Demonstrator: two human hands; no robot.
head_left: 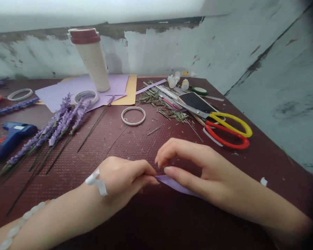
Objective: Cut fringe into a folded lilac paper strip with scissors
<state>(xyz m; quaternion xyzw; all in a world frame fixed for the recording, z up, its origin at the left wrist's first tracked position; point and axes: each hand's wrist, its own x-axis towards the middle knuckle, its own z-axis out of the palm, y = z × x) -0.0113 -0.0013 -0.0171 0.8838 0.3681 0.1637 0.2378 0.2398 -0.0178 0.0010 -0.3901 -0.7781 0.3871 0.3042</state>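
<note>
Pinching a purple paper strip [176,184] flat against the surface [146,215], both hands (left hand [121,180], right hand [198,166]) close fingers on it, scissors [228,130] at two o'clock.

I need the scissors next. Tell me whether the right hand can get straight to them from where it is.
Probably yes. The scissors lie on the table just beyond the right hand, with nothing between. But that hand and the left hand are pinching a purple strip, so it must let go first.

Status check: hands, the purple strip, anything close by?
Left hand and right hand both pinching purple paper strip. Strip low over table. Scissors beyond right hand, apart.
</note>
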